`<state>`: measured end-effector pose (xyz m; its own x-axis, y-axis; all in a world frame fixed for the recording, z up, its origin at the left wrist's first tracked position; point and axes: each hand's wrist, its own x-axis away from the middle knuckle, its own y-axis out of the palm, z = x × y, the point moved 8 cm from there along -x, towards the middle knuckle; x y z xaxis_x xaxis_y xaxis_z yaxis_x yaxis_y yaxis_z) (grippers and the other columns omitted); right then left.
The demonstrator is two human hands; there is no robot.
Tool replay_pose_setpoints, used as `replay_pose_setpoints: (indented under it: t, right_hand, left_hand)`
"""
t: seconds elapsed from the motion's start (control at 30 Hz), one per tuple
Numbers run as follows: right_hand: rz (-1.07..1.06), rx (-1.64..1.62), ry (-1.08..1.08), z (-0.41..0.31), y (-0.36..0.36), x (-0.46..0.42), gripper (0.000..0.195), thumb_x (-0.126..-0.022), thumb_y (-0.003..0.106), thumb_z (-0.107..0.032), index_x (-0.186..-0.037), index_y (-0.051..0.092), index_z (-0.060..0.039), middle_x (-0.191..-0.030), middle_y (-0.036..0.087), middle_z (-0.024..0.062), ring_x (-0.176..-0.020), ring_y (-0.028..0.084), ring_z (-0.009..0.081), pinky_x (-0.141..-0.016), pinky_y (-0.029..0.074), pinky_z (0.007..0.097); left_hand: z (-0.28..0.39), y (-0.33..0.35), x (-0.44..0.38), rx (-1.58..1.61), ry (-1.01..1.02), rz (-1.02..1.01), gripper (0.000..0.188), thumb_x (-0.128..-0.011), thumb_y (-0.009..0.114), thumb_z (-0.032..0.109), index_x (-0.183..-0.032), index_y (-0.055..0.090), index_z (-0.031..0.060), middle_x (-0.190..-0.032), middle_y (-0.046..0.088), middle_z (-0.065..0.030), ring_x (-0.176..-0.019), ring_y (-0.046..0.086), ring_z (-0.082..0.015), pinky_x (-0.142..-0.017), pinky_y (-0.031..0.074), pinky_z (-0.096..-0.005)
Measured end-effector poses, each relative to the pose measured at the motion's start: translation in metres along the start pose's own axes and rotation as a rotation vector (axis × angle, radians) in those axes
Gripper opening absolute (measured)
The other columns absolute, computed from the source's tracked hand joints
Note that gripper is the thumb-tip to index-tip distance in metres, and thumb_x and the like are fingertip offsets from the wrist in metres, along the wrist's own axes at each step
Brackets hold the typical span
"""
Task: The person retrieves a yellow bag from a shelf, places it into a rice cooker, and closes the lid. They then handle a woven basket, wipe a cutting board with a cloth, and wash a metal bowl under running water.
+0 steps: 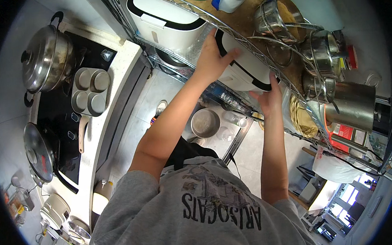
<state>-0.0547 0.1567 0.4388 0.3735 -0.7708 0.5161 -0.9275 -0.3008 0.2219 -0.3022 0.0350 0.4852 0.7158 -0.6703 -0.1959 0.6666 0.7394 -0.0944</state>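
Observation:
A white lidded storage bin with a black rim (244,57) sits on a wire rack shelf, partly hidden beneath the shelf above. My left hand (212,59) grips its left end, with the thumb over the lid. At the bin's other end, my right hand (269,96) holds the near right corner, fingers at its side and edge. A similar white bin (166,23) stands just left of it on the same rack.
The wire shelf edge (234,32) runs close above my hands. Metal pots (349,103) and bottles crowd the upper shelf. Left, a counter (120,73) bears a lidded steel pot (47,61) and a muffin tin (91,92). A round pan (205,123) is low down.

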Motion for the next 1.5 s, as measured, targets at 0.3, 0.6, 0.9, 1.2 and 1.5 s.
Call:
replay_pose_setpoints:
  t: [0.3,0.6,0.9,1.2,1.5]
  right_hand:
    - [0.131,-0.033,-0.183,0.010,0.040,0.031,0.060,-0.099,0.067,-0.038,-0.149,0.037,-0.0253,-0.148,0.048,0.0068,-0.130,0.052,0.0353,-0.089,0.050,0.0671]
    - [0.029,0.085,-0.259,0.004,0.023,0.015,0.061,-0.098,0.068,-0.036,-0.149,0.038,-0.0200,-0.151,0.045,0.0101,-0.122,0.058,0.0332,-0.076,0.060,0.0529]
    - [-0.004,0.067,-0.150,0.003,-0.005,-0.016,0.050,-0.099,0.066,-0.029,-0.140,0.050,-0.0067,-0.143,0.052,0.0092,-0.121,0.058,0.0275,-0.077,0.061,0.0500]
    - [0.145,0.040,-0.254,0.010,0.020,0.021,0.065,-0.101,0.063,-0.034,-0.155,0.027,-0.0249,-0.154,0.040,0.0074,-0.136,0.046,0.0290,-0.079,0.060,0.0558]
    - [0.158,0.277,-0.341,-0.005,-0.015,-0.004,0.058,-0.100,0.062,-0.031,-0.149,0.035,-0.0157,-0.145,0.046,0.0137,-0.120,0.055,0.0315,-0.063,0.064,0.0462]
  left_hand:
    - [-0.006,-0.015,-0.020,0.063,-0.003,0.002,0.060,-0.084,0.082,0.021,-0.134,0.054,0.0015,-0.124,0.064,-0.0194,-0.112,0.062,-0.0363,-0.097,0.048,-0.0409]
    - [-0.020,-0.010,0.006,0.249,-0.045,0.105,0.069,-0.088,0.076,0.011,-0.146,0.042,-0.0006,-0.131,0.059,-0.0203,-0.118,0.060,-0.0317,-0.101,0.047,-0.0377]
    - [0.008,-0.005,0.020,0.163,0.065,0.193,0.066,-0.092,0.073,0.009,-0.147,0.038,-0.0039,-0.132,0.056,-0.0194,-0.119,0.057,-0.0289,-0.103,0.044,-0.0378]
    - [-0.006,0.000,-0.006,0.127,0.093,0.035,0.055,-0.096,0.070,0.019,-0.141,0.045,0.0003,-0.131,0.059,-0.0180,-0.119,0.058,-0.0295,-0.103,0.043,-0.0377]
    - [-0.004,0.020,0.012,0.081,0.113,0.123,0.058,-0.095,0.071,0.016,-0.142,0.043,-0.0008,-0.129,0.058,-0.0184,-0.117,0.057,-0.0287,-0.103,0.042,-0.0365]
